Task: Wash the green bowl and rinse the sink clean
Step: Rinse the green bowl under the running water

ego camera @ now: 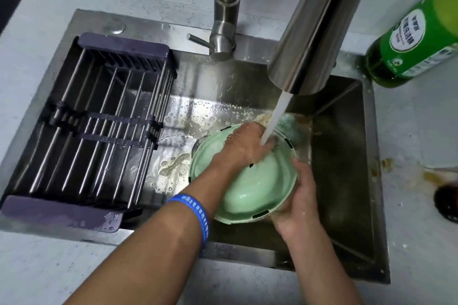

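Bowl [257, 186] sits tilted in the sink [347, 156], right of the rack [99, 116], under the tap [314, 22]. Water stream [275, 119] hits the left hand [247, 143], which is inside the bowl, fingers together and pressed against the inner wall. Right hand [300, 195] grips the bowl's right rim, fingers curled around it. Blue wristband [195, 215] on left wrist. Soap bottle [416, 39] on the counter right of the sink. Foamy water lies on the sink floor left of the bowl.

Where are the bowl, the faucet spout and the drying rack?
bowl [257, 190]: head view, inner wall.
faucet spout [312, 27]: head view, mid barrel.
drying rack [99, 116]: head view, middle bars.
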Available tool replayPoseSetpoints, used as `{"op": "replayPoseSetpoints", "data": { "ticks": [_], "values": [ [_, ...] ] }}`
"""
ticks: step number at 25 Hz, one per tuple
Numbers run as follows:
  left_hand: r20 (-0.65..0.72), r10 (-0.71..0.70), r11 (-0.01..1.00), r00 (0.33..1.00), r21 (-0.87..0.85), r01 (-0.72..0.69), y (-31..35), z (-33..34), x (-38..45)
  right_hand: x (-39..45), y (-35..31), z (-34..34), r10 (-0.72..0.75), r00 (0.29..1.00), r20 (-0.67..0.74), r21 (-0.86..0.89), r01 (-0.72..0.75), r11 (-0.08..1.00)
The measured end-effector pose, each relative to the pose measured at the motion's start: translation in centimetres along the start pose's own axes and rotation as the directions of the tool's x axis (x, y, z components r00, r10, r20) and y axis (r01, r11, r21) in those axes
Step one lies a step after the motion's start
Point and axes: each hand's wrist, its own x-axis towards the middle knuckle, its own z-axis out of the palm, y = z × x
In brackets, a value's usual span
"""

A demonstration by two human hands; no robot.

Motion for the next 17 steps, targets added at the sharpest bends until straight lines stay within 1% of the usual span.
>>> {"op": "replayPoseSetpoints", "data": {
  "ticks": [1, 2, 3, 4, 5, 6, 7, 8, 9, 10, 11, 12, 13, 14, 16, 17],
  "values": [
    [0.014, -0.01, 1.0, 1.0, -0.007, 0.01, 0.1, 0.2, 0.1, 0.0, -0.6, 0.1, -0.002, 1.0, -0.008, 0.004, 0.002, 1.0],
    [0.02, 0.03, 1.0, 0.999, 0.001, -0.03, 0.4, 0.5, -0.8, 0.1, -1.3, 0.4, 0.003, 1.0, -0.009, 0.004, -0.003, 1.0],
    [0.014, 0.103, 0.994, 0.995, 0.023, -0.104, 0.6, 0.8, -1.8, 0.3, -2.2, 0.6, 0.0, 1.0, -0.011, 0.001, 0.0, 1.0],
    [-0.02, 0.165, 0.986, 0.986, -0.015, -0.165, 0.4, 0.9, -3.0, 0.5, -3.1, 0.9, -0.002, 1.0, -0.019, 0.01, 0.002, 1.0],
    [-0.087, 0.153, 0.981, 0.984, -0.107, -0.162, -0.1, 0.7, -4.0, 0.9, -3.5, 0.8, -0.005, 0.999, -0.036, 0.016, 0.005, 1.0],
    [-0.195, 0.063, 0.976, 0.979, -0.194, -0.102, -1.0, 0.4, -4.8, 1.2, -3.4, 0.9, -0.01, 0.999, -0.043, 0.007, 0.01, 1.0],
    [-0.303, -0.076, 0.965, 0.95, -0.261, -0.006, -2.1, -0.1, -5.4, 1.6, -2.9, 1.3, -0.009, 0.998, -0.057, -0.029, 0.007, 1.0],
    [-0.347, -0.239, 0.934, 0.907, -0.339, 0.116, -3.6, -0.6, -5.9, 1.9, -2.1, 2.0, 0.017, 0.996, -0.082, -0.074, -0.023, 0.997],
    [-0.328, -0.378, 0.881, 0.866, -0.416, 0.227, -4.7, -0.9, -6.3, 2.3, -1.3, 2.4, 0.041, 0.993, -0.113, -0.106, -0.053, 0.993],
    [-0.255, -0.469, 0.818, 0.845, -0.487, 0.306, -6.0, -1.2, -6.5, 2.5, -0.9, 3.0, 0.052, 0.99, -0.134, -0.125, -0.069, 0.99],
    [-0.178, -0.514, 0.773, 0.839, -0.521, 0.363, -6.6, -1.3, -6.7, 2.7, -1.0, 3.2, 0.044, 0.989, -0.14, -0.125, -0.062, 0.99],
    [-0.142, -0.529, 0.758, 0.836, -0.523, 0.391, -7.3, -1.2, -6.9, 3.1, -1.4, 3.2, 0.041, 0.991, -0.127, -0.101, -0.054, 0.993],
    [-0.132, -0.527, 0.736, 0.84, -0.564, 0.373, -7.3, -1.2, -7.0, 3.6, -1.9, 2.9, 0.043, 0.994, -0.096, -0.045, -0.048, 0.998],
    [-0.134, -0.53, 0.677, 0.837, -0.661, 0.324, -7.2, -1.3, -7.1, 4.0, -2.4, 2.2, 0.052, 0.997, -0.061, 0.024, -0.051, 0.998],
    [-0.103, -0.52, 0.512, 0.848, -0.833, 0.212, -6.5, -1.9, -7.5, 4.6, -2.1, 1.5, 0.06, 0.997, 0.042, 0.093, -0.063, 0.994],
    [-0.102, -0.519, 0.461, 0.849, -0.87, 0.177, -6.1, -2.4, -7.7, 5.1, -1.1, 1.5, 0.063, 0.996, 0.069, 0.099, -0.069, 0.993]
  ]
}}
